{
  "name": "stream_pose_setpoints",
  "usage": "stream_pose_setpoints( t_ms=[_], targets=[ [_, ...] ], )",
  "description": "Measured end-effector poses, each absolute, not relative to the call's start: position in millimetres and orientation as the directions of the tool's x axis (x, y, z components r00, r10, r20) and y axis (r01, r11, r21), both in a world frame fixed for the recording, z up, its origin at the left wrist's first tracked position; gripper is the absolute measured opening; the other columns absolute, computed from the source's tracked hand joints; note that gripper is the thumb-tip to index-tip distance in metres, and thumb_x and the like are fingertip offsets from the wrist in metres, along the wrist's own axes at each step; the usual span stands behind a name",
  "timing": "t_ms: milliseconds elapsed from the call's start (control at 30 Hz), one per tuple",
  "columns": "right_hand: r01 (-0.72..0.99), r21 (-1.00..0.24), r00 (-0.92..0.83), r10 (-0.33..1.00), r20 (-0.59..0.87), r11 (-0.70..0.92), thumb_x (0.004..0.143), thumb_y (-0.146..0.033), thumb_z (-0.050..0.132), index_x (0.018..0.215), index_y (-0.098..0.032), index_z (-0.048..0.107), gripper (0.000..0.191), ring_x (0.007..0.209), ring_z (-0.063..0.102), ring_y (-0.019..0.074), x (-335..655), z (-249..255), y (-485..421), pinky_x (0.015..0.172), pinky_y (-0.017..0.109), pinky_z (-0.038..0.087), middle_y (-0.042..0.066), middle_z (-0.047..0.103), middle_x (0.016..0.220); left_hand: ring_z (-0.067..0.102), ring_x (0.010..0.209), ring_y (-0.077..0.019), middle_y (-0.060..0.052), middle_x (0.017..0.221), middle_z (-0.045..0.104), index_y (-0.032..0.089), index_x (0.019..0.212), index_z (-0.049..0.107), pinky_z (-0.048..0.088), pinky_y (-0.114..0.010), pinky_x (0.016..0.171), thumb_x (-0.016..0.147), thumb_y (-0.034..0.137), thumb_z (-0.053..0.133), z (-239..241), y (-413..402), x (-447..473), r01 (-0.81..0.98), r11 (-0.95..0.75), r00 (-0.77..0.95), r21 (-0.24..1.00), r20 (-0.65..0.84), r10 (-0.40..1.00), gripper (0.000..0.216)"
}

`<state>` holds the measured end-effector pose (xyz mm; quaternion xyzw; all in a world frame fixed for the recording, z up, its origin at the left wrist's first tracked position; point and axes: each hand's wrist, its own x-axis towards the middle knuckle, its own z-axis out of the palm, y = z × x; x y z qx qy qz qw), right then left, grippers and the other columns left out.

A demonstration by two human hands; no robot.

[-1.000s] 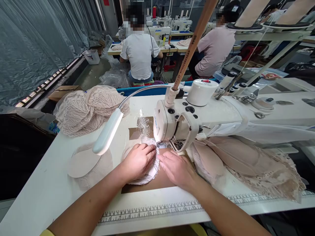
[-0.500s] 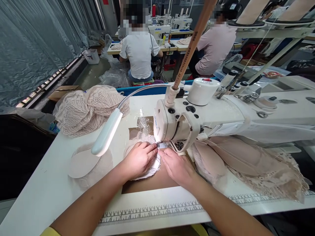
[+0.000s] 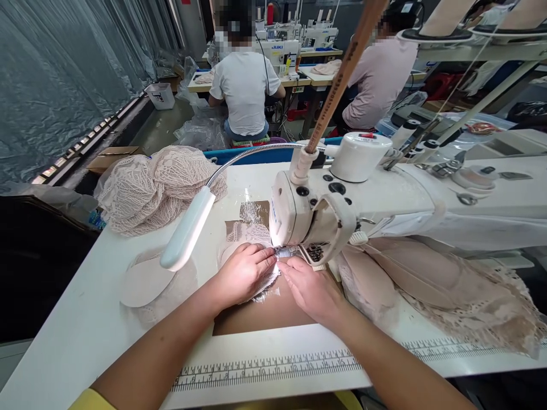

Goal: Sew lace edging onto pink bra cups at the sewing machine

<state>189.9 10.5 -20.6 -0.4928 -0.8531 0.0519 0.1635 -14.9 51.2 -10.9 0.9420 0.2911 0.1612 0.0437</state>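
Observation:
My left hand [image 3: 244, 272] lies curled on a white lace piece [image 3: 248, 234] on the sewing table, its fingertips pressing the fabric right at the presser foot [image 3: 285, 252]. My right hand [image 3: 308, 287] rests flat on the brown plate just right of the foot, fingers stretched toward the needle and touching the lace edge. The white sewing machine [image 3: 342, 199] head stands directly behind both hands. Most of the lace piece is hidden under my left hand.
A pile of pink lace cups [image 3: 154, 185] sits at the table's back left. A gooseneck lamp [image 3: 186, 230] hangs over a padded cup [image 3: 143, 282]. Beige lace pieces [image 3: 431, 290] lie heaped at the right. Two people sit at machines behind. A ruler strip [image 3: 265, 364] runs along the front edge.
The lace piece has fed back under the foot, with less of it showing in front of my left hand. Both hands have crept slightly forward toward the needle.

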Motion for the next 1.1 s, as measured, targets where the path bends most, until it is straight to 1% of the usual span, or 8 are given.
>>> stream_pose_setpoints(
  t_ms=[333,500,633,700,767,867,967,1100],
  targets=[
    [0.817,-0.316,-0.440,0.876,0.198,0.482,0.090,-0.015,0.041,0.121,-0.022,0.064,0.039,0.077,0.061,0.0183,187,-22,15,0.070,0.027,0.049,0.008,0.068,0.086,0.055,0.100,-0.0277,-0.013,0.116,0.065,0.011,0.122,0.059,0.047,-0.042,0.083,0.094,0.024,0.045,-13,54,-17,0.600,-0.785,0.735,0.155,0.279,0.617,0.034],
    [0.823,-0.297,-0.447,0.874,0.189,0.485,0.091,-0.013,0.038,0.121,-0.019,0.063,0.040,0.083,0.064,0.0194,189,-17,18,0.077,0.030,0.051,0.009,0.069,0.092,0.054,0.104,-0.0291,-0.014,0.118,0.063,0.012,0.120,0.060,0.046,-0.044,0.086,0.094,0.027,0.044,-8,49,-19,0.634,-0.760,0.714,0.145,0.269,0.647,0.034],
    [0.841,-0.276,-0.409,0.881,0.239,0.465,0.092,-0.015,0.037,0.119,-0.017,0.063,0.038,0.092,0.064,0.0221,190,-16,17,0.084,0.034,0.049,0.011,0.069,0.100,0.052,0.107,-0.0274,-0.013,0.126,0.058,0.016,0.120,0.060,0.043,-0.044,0.091,0.093,0.032,0.046,0,44,-22,0.572,-0.796,0.763,0.197,0.229,0.605,0.035],
    [0.845,-0.274,-0.400,0.884,0.243,0.458,0.091,-0.015,0.039,0.120,-0.018,0.063,0.037,0.091,0.064,0.0213,190,-15,16,0.081,0.032,0.050,0.009,0.070,0.100,0.052,0.109,-0.0266,-0.012,0.126,0.058,0.016,0.118,0.061,0.042,-0.043,0.093,0.093,0.034,0.047,2,43,-23,0.530,-0.819,0.788,0.219,0.229,0.571,0.034],
    [0.843,-0.267,-0.419,0.881,0.217,0.467,0.089,-0.013,0.042,0.121,-0.020,0.063,0.039,0.085,0.064,0.0189,189,-15,14,0.073,0.028,0.050,0.008,0.069,0.098,0.052,0.110,-0.0253,-0.011,0.125,0.060,0.016,0.117,0.061,0.041,-0.042,0.094,0.094,0.031,0.046,3,44,-24,0.503,-0.835,0.806,0.225,0.229,0.546,0.031],
    [0.834,-0.238,-0.470,0.867,0.165,0.498,0.086,-0.009,0.044,0.121,-0.020,0.064,0.042,0.074,0.062,0.0163,187,-16,12,0.059,0.025,0.045,0.007,0.068,0.091,0.052,0.111,-0.0237,-0.011,0.124,0.062,0.015,0.118,0.061,0.041,-0.041,0.094,0.097,0.023,0.041,2,45,-25,0.473,-0.855,0.829,0.213,0.220,0.513,0.030],
    [0.834,-0.184,-0.496,0.853,0.165,0.521,0.085,-0.008,0.046,0.119,-0.018,0.065,0.041,0.073,0.060,0.0168,186,-16,11,0.056,0.026,0.041,0.008,0.067,0.087,0.052,0.112,-0.0239,-0.010,0.126,0.062,0.015,0.119,0.060,0.042,-0.040,0.092,0.097,0.021,0.040,1,46,-25,0.462,-0.864,0.840,0.203,0.213,0.499,0.030],
    [0.853,-0.130,-0.479,0.857,0.187,0.505,0.085,-0.008,0.045,0.117,-0.018,0.066,0.040,0.070,0.057,0.0173,185,-18,11,0.054,0.028,0.038,0.008,0.066,0.085,0.054,0.108,-0.0241,-0.009,0.124,0.063,0.016,0.118,0.062,0.044,-0.040,0.090,0.096,0.024,0.044,-1,43,-21,0.498,-0.846,0.812,0.191,0.238,0.532,0.029]
  ],
)
